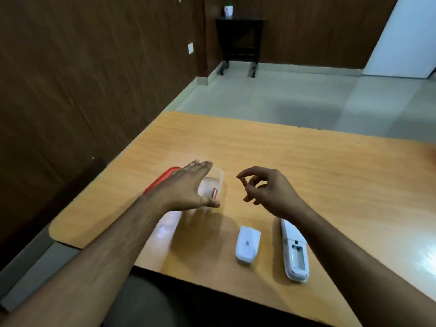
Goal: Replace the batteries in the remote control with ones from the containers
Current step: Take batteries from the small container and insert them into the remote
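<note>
The white remote control (295, 252) lies face down on the wooden table (330, 175), its battery bay open and empty. Its detached white battery cover (247, 244) rests to the left of it. My right hand (266, 187) hovers above the table beyond the remote and pinches a small dark battery (243, 181) between thumb and fingertips. My left hand (188, 187) is spread flat, fingers apart, over a clear plastic container (215, 182) that holds a red battery (214, 193). The hand hides much of the container.
A red lid (160, 179) lies on the table just left of the container, partly under my left wrist. The table's near edge runs below the remote. A dark side table (239, 41) with a white pot stands against the far wall.
</note>
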